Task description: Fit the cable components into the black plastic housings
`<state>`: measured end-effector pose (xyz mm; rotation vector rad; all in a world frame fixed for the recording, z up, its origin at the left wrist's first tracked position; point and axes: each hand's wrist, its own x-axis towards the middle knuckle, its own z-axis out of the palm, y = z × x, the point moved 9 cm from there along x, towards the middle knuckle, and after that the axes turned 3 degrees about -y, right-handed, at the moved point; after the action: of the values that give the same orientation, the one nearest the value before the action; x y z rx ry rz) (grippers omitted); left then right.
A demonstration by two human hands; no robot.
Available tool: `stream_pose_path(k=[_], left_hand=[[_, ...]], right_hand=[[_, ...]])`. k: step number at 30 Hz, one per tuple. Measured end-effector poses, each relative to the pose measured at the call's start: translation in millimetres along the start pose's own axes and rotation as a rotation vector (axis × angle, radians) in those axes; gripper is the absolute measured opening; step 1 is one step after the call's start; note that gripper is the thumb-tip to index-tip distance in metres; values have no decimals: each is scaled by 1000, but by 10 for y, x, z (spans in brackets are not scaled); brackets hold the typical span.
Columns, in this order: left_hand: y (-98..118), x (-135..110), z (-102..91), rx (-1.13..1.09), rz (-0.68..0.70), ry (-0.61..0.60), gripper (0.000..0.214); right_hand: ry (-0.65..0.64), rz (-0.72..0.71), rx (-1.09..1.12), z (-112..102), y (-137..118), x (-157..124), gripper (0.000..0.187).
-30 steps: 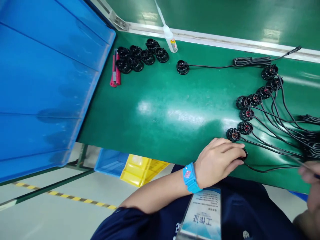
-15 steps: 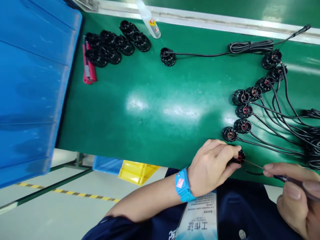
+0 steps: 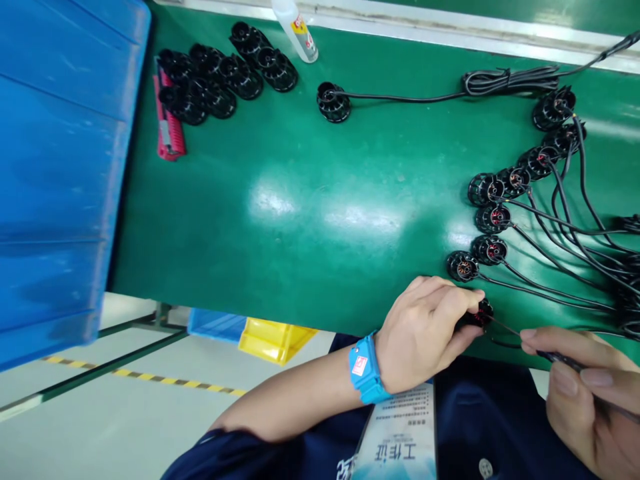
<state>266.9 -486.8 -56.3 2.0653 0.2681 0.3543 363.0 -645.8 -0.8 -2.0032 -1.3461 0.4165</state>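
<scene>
My left hand (image 3: 427, 327), with a blue wrist strap (image 3: 365, 370), is closed round a small round black motor part (image 3: 481, 313) with a red centre, at the near edge of the green table (image 3: 320, 200). My right hand (image 3: 583, 390) pinches a thin dark pointed tool (image 3: 520, 333) whose tip reaches the part's centre. A row of similar black round parts (image 3: 493, 217) with black cables (image 3: 565, 233) lies just beyond, to the right.
A cluster of black round housings (image 3: 225, 70) without cables sits at the far left beside a red knife-like tool (image 3: 167, 127). A white glue bottle (image 3: 295, 27) lies at the far edge. One wired part (image 3: 333, 103) lies alone. A blue bin (image 3: 55, 153) stands left.
My right hand came into view from the right and brought the thin tool's tip to the part held by my left hand. The view shifted rightward and slightly up.
</scene>
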Motion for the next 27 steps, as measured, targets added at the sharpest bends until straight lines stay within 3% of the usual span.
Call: stream_pose_path(k=[10,15,18,24,27], left_hand=[[0,-10,5,17,-7,2,26],[-35,-19,37,20,-39,-33,27],[-32,-15,29,18,-30,-20,29],[-8,-7,5,18,12,-15,30],[-29,-17,8,50,-2,-21,31]], right_hand=[[43,26,-17,67,-109,177,34],[90,94,-2,54,-105,168,27],[61,31,11,64,-129,202,32],[-7,-191,-57,162,-292,377,19],[38,-185,10,6,-205,234,22]])
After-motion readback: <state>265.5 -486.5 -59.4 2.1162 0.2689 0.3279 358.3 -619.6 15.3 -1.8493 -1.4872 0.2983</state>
